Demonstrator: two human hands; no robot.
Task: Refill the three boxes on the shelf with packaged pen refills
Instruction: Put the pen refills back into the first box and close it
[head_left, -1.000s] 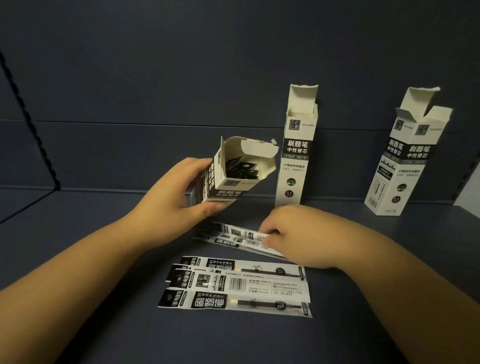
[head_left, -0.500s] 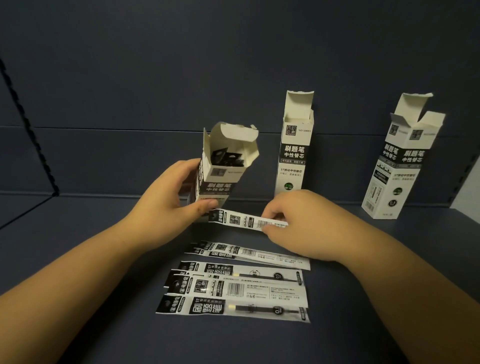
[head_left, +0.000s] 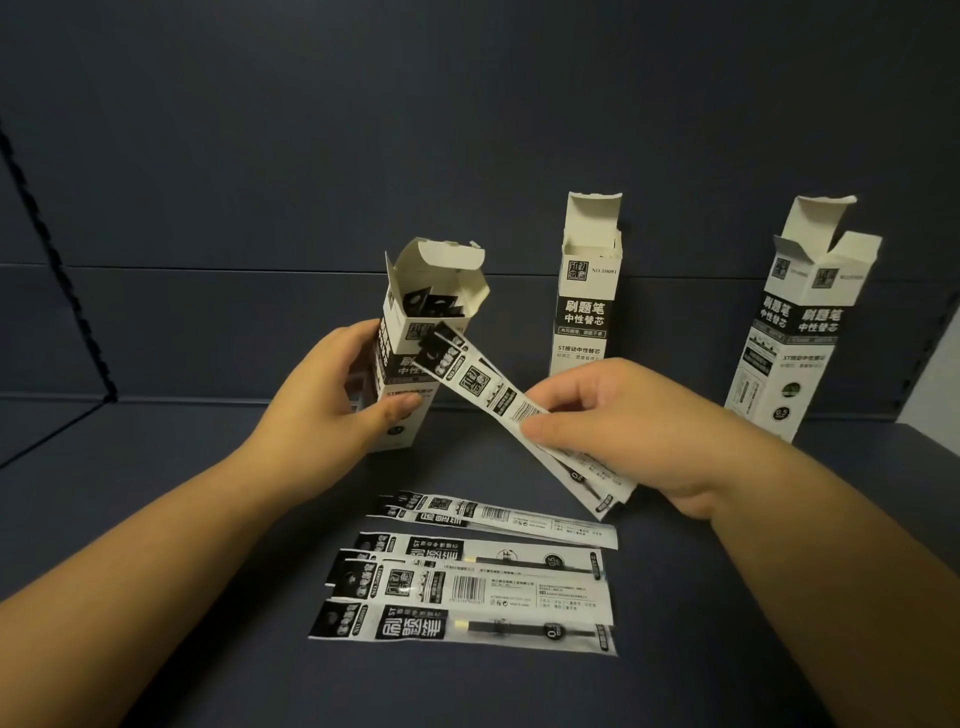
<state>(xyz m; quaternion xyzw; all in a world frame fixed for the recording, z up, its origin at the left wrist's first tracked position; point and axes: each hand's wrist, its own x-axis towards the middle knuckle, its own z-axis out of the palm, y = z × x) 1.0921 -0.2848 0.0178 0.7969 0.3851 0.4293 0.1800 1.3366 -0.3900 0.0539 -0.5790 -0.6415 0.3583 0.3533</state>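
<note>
White-and-black printed plastic, long and flat, made up the refill packet (head_left: 524, 415) that the right hand (head_left: 639, 431) pinched near its middle between thumb and curled fingers. The packet slanted upward to the left, its dark header end just in front of the upper face of the left box (head_left: 410, 364), below the open mouth. That box was tall, narrow cardboard, white with a black band of lettering, its top flaps folded back; dark packet ends showed inside it. The left hand (head_left: 337, 400) gripped it from the side, fingers wrapped behind and thumb pressed across the front, holding it slightly tilted with its base on or just above the shelf.

Four or so more loose packets (head_left: 467, 587) lay flat in an overlapping row on the shelf near the person, glossy and creased, with barcodes facing up.

Further back, the middle box (head_left: 587, 291) stood upright against the rear panel, lid flap raised. Well apart on the right, the right box (head_left: 800, 322) leaned a little, its flaps splayed open.

Matte dark blue-grey covered the shelf (head_left: 182, 493) and the wall panel behind it. A perforated upright strip (head_left: 57, 260) ran diagonally at the far left.
</note>
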